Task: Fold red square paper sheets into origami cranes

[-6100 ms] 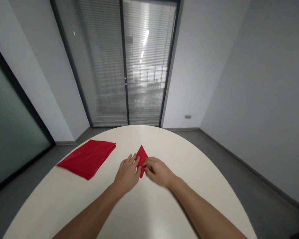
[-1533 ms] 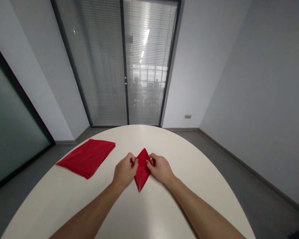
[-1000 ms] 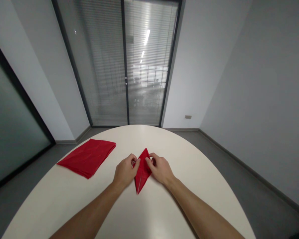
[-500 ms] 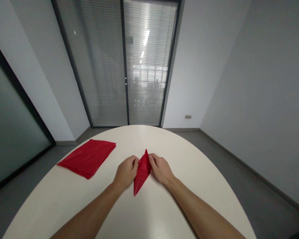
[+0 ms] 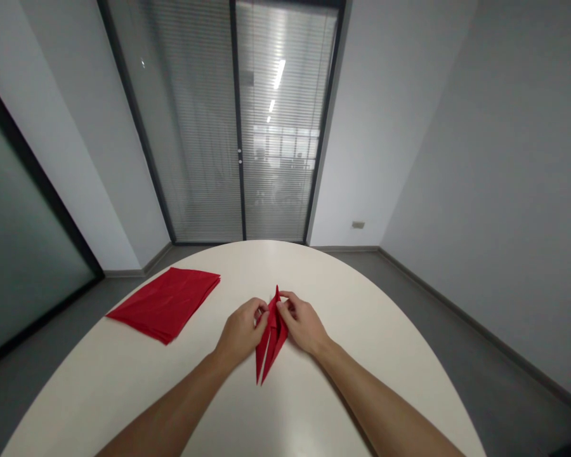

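Between my hands is a folded piece of red paper (image 5: 272,343), narrow and pointed, with its lower end split into two long tips toward me and a single point at the far end. My left hand (image 5: 243,327) pinches its left edge between thumb and fingers. On the other side, my right hand (image 5: 302,322) grips the right edge near the upper point, thumb on top. The fingers partly cover the paper's upper folds.
A stack of red paper sheets (image 5: 166,304) lies to the left on the round white table (image 5: 361,355). Beyond the table's far edge stand glass panels with blinds (image 5: 200,158). A wall socket (image 5: 358,225) is low on the wall.
The lower part of the red paper has parted into two separate tips with a gap between. My right thumb has shifted left onto the paper.
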A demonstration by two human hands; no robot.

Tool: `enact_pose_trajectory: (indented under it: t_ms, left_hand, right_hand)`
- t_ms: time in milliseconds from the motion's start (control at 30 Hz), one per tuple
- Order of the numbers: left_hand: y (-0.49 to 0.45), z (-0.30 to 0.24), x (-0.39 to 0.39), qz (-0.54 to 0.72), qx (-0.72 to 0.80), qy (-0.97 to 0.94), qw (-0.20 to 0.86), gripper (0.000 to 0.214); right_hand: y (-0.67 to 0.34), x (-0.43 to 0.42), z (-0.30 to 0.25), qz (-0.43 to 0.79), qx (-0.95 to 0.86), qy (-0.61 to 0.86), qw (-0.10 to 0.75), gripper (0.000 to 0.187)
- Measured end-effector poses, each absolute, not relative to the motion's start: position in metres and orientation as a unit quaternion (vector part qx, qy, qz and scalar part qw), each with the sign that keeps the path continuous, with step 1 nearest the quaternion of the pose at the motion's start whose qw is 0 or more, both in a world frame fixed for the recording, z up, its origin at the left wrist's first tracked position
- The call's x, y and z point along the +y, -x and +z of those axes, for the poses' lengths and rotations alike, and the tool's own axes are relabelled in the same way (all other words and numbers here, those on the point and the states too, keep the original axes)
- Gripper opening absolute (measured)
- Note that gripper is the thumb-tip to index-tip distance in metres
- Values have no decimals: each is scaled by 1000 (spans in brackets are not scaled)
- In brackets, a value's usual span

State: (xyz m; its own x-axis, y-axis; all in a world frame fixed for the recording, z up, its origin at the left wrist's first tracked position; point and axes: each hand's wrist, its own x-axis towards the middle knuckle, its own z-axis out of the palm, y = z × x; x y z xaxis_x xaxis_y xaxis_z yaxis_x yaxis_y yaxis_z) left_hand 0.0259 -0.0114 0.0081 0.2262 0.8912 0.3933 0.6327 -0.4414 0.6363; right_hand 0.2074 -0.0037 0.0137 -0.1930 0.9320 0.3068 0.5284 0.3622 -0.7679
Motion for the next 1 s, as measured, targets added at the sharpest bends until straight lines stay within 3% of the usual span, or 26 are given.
enact_pose_trajectory:
  t_ms: [400,567,1000]
  left_hand:
    - [-25,12,-16,370,438,-804,156,10]
    - [-25,10,-16,377,439,-798,169,11]
    - [-25,9,-15,387,453,-781,190,11]
  right_hand:
    - [-207,4,14,314,-662,452,509,26]
    - [-209,6,14,360,-635,437,526,30]
    - [-213,12,10,391,-601,429,550,17]
